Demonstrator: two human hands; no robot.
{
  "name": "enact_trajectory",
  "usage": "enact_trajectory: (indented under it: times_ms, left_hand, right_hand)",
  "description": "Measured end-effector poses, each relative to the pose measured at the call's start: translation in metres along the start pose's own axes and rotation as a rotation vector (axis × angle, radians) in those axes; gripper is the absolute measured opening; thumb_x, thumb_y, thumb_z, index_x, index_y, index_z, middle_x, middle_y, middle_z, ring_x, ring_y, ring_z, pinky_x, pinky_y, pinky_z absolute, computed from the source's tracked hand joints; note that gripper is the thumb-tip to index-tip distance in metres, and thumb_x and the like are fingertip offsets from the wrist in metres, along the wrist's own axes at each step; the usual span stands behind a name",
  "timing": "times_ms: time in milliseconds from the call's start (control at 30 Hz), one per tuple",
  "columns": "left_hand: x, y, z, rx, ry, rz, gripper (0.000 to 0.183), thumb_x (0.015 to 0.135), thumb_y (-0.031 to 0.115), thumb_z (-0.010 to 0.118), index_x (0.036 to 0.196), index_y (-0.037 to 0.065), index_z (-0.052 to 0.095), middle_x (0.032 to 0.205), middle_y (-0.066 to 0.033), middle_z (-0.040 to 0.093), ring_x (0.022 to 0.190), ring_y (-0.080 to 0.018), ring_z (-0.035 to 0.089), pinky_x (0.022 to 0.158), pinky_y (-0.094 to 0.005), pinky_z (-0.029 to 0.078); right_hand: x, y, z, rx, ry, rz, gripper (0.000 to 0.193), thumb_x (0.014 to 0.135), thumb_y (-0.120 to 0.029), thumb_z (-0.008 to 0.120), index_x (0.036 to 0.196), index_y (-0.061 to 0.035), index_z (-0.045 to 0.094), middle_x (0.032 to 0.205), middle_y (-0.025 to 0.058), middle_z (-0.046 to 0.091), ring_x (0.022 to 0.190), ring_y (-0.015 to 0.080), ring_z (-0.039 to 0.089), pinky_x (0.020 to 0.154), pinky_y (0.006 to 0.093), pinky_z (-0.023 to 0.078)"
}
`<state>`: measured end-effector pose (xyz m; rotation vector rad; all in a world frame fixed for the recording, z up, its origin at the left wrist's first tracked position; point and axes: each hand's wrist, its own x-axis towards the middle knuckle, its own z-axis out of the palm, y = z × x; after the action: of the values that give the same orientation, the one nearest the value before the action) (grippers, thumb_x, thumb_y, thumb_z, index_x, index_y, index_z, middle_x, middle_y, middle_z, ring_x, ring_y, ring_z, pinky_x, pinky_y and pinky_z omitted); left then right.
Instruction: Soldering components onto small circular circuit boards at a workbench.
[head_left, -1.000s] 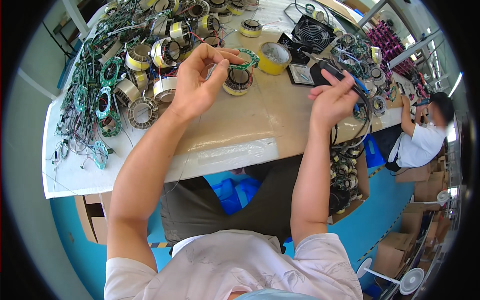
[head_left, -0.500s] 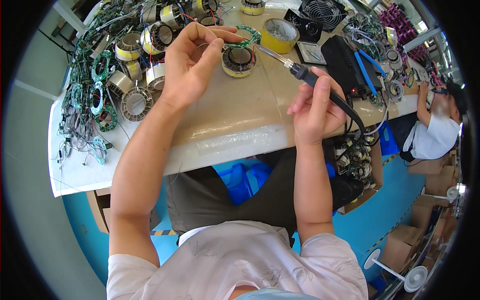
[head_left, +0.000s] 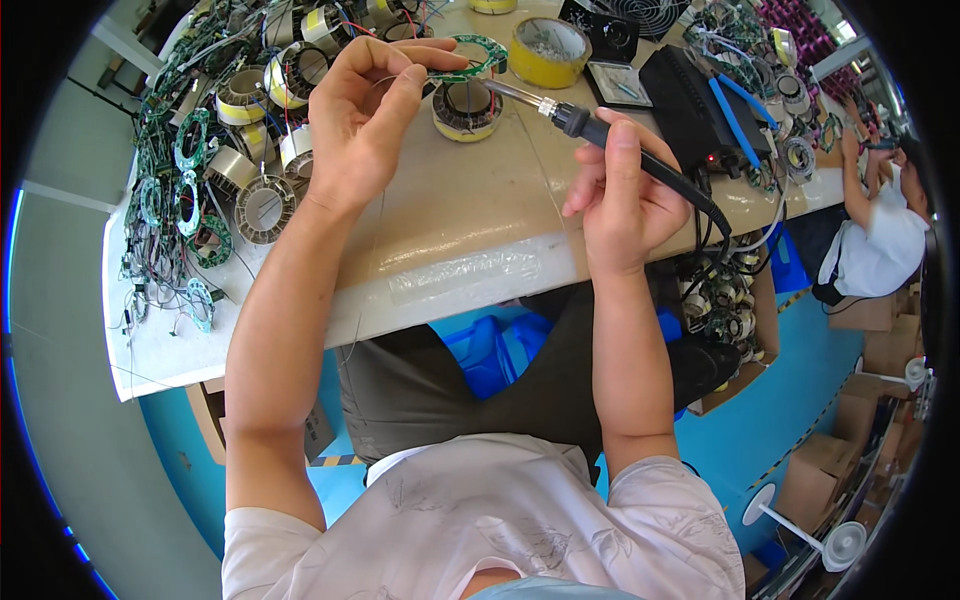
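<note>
My left hand (head_left: 360, 130) is raised over the table, its thumb and fingertips pinching the near left edge of a green ring-shaped circuit board (head_left: 497, 52). A thin wire also runs by these fingers. Just below the board stands a round motor stator (head_left: 467, 122) with a yellow band, and red and dark wires rise from it towards the ring. In my right hand (head_left: 636, 200) is a soldering iron (head_left: 574, 120), gripped by its dark handle. Its metal tip points left, close beneath the board's right side; whether it touches anything I cannot tell.
Stators (head_left: 265, 208) and green ring boards (head_left: 190, 140) with tangled wires heap the left side. Behind the iron are a yellow tape roll (head_left: 550, 52), a black soldering station (head_left: 690, 105), blue-handled pliers (head_left: 735, 120) and a fan (head_left: 640, 14). A co-worker (head_left: 880, 240) sits at far right.
The soldering iron's tip has moved left, from near the board's right edge to beneath it. My left hand still pinches the ring board. The whole view has shifted slightly.
</note>
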<state>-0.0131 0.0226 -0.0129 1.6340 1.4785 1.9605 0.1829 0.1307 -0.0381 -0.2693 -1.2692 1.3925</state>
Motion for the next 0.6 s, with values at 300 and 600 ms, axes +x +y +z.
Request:
enact_trajectory:
  times_ms: [300,600]
  left_hand:
    - [0.0000,-0.0002,-0.0006,-0.028,-0.006,0.024,0.003,0.095,-0.002,0.052,0.096,0.001,0.052,0.110,-0.0182,0.073,0.125,-0.0292,0.058,0.110,-0.0418,0.041]
    - [0.0008,-0.0004,-0.0001,-0.026,-0.005,0.027,0.004,0.095,-0.003,0.052,0.095,0.001,0.052,0.111,-0.0188,0.072,0.125,-0.0291,0.058,0.110,-0.0417,0.042]
  right_hand:
    - [-0.0008,-0.0003,-0.0009,0.002,-0.009,0.004,0.017,0.097,-0.011,0.066,0.103,0.0039,0.069,0.072,0.0127,0.070,0.040,0.0078,0.052,0.037,0.0210,0.037]
    - [0.0006,-0.0004,-0.0015,0.001,0.008,0.006,0.016,0.097,-0.011,0.066,0.102,0.0035,0.069,0.071,0.0121,0.070,0.040,0.0076,0.052,0.037,0.0208,0.037]
